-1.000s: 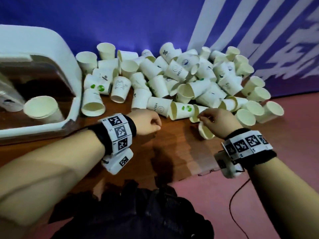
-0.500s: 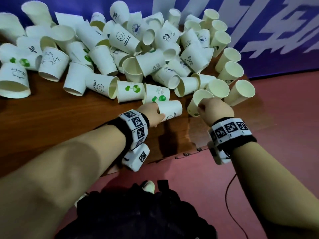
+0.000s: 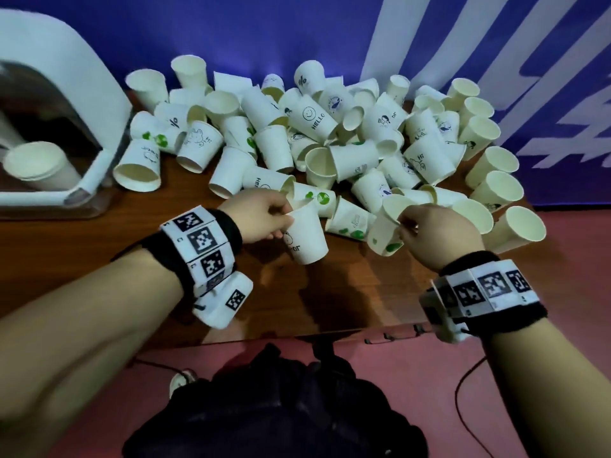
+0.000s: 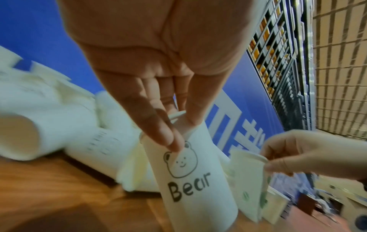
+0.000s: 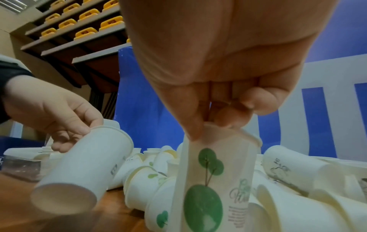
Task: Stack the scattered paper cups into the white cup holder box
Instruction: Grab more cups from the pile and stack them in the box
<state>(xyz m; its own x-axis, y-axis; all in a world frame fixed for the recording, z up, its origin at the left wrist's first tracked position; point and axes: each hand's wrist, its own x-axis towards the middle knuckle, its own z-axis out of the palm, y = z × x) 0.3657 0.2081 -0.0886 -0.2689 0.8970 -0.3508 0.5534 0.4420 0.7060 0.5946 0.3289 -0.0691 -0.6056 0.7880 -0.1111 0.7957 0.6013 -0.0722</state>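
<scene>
My left hand [image 3: 264, 214] pinches the rim of a white "Bear" cup [image 3: 305, 238] [image 4: 190, 180], lifted just above the brown table [image 3: 99, 259]. Thumb and fingers of my right hand [image 3: 429, 233] pinch the rim of a cup with green tree prints [image 3: 385, 234] [image 5: 214, 180], held off the table to the right of the Bear cup. In the right wrist view the left hand [image 5: 49, 113] and its cup [image 5: 85, 171] show at the left. Behind both hands lies a heap of scattered paper cups [image 3: 330, 133]. The white cup holder box [image 3: 56, 110] stands at far left with a cup stack [image 3: 39, 166] inside.
A blue banner with white stripes [image 3: 429, 38] backs the table. The table's front edge [image 3: 330, 335] runs just below my wrists, with red floor [image 3: 496, 391] and a black cable [image 3: 463, 391] beyond. Dark clothing [image 3: 281, 408] sits at the bottom. Shelves of yellow items [image 5: 79, 20] are behind.
The view swung back left, so the cup holder box shows again. Both hands have lifted their cups off the table by the rims; the left one now hangs bottom down.
</scene>
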